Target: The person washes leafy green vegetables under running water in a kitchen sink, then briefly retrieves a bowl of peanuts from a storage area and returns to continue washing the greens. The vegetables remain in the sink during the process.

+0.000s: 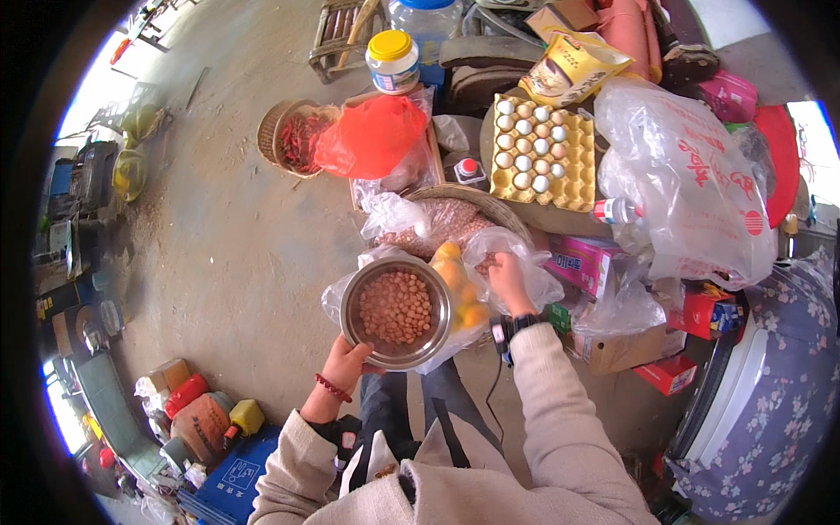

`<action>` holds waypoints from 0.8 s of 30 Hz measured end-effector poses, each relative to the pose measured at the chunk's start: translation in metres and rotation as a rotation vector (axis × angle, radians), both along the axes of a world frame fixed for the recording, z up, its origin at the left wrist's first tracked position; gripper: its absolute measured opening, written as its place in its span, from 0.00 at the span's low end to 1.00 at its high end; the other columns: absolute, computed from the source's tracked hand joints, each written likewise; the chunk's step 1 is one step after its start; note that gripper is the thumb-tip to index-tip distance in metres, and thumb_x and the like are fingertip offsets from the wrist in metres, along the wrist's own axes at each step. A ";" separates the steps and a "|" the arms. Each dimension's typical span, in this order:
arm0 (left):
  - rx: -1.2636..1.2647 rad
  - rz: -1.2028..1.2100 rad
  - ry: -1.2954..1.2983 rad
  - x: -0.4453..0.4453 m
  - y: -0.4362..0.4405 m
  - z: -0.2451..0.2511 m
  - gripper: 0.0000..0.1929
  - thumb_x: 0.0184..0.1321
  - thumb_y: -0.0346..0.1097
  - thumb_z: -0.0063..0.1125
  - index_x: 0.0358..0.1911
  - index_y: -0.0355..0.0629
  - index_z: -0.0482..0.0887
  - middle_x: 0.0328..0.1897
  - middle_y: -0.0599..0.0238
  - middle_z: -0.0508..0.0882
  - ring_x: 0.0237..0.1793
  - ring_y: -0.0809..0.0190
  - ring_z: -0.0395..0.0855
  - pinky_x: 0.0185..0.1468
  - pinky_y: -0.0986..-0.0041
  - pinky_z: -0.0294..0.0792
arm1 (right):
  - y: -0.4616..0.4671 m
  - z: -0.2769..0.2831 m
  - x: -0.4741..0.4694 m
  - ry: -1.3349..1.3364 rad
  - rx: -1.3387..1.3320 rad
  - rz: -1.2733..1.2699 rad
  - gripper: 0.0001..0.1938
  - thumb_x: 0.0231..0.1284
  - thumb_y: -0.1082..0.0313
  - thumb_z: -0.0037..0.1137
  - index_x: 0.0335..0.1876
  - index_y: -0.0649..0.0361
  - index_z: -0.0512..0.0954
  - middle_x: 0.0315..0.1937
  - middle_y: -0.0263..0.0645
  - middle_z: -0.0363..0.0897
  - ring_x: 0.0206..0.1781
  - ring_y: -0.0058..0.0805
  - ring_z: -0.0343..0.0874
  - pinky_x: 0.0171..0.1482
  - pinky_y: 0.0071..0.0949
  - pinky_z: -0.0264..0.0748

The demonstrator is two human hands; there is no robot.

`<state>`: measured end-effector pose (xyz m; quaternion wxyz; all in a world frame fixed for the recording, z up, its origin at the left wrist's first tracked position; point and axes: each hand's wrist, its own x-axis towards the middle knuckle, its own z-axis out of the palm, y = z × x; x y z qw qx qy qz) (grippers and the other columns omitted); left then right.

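My left hand (351,359) grips the near left rim of a stainless steel bowl (445,321) that holds many shelled peanuts (396,307). My right hand (508,279) reaches into a clear plastic bag (541,279) with reddish nuts at its bottom; its fingertips are hidden among them, so its hold cannot be made out. Between the bowl and that bag lies a bag of orange fruit (462,289). Behind them, a large wicker basket (502,203) holds a plastic bag of peanuts (453,220).
Beyond the basket stand an egg tray (577,177), a small bottle with a red cap (470,172), a red plastic bag (374,138) and a basket of dried chillies (266,134). Large plastic bags (709,190) and boxes (610,351) crowd the right side. A cable hangs below my right wrist.
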<state>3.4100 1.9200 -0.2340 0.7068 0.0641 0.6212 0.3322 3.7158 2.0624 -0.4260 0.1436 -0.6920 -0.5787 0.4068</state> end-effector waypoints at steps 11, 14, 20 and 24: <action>-0.032 -0.003 -0.021 0.007 -0.005 -0.009 0.18 0.62 0.27 0.45 0.56 0.36 0.66 0.48 0.58 0.80 0.38 0.60 0.84 0.33 0.73 0.79 | 0.005 -0.071 -0.018 -0.083 0.228 0.221 0.16 0.60 0.64 0.48 0.50 0.64 0.74 0.49 0.50 0.76 0.53 0.46 0.73 0.55 0.38 0.69; -0.006 -0.025 -0.008 0.015 -0.001 -0.009 0.18 0.62 0.27 0.44 0.57 0.35 0.66 0.48 0.56 0.80 0.38 0.60 0.84 0.33 0.73 0.80 | 0.008 -0.083 0.005 0.286 -0.413 -0.239 0.14 0.65 0.61 0.45 0.47 0.62 0.75 0.40 0.42 0.78 0.44 0.34 0.77 0.47 0.30 0.72; -0.007 -0.059 -0.029 0.038 0.011 -0.017 0.17 0.62 0.27 0.45 0.55 0.35 0.68 0.47 0.55 0.80 0.36 0.59 0.84 0.33 0.72 0.80 | -0.016 -0.001 0.030 0.970 -0.401 -0.430 0.09 0.68 0.62 0.45 0.42 0.59 0.72 0.29 0.28 0.71 0.31 0.14 0.67 0.30 0.15 0.64; -0.038 -0.107 -0.036 0.054 0.014 -0.027 0.17 0.61 0.26 0.45 0.54 0.36 0.69 0.46 0.55 0.81 0.35 0.58 0.84 0.33 0.70 0.80 | -0.040 0.111 0.012 1.031 -0.377 -0.365 0.07 0.68 0.64 0.45 0.43 0.57 0.71 0.29 0.27 0.70 0.28 0.12 0.66 0.28 0.11 0.64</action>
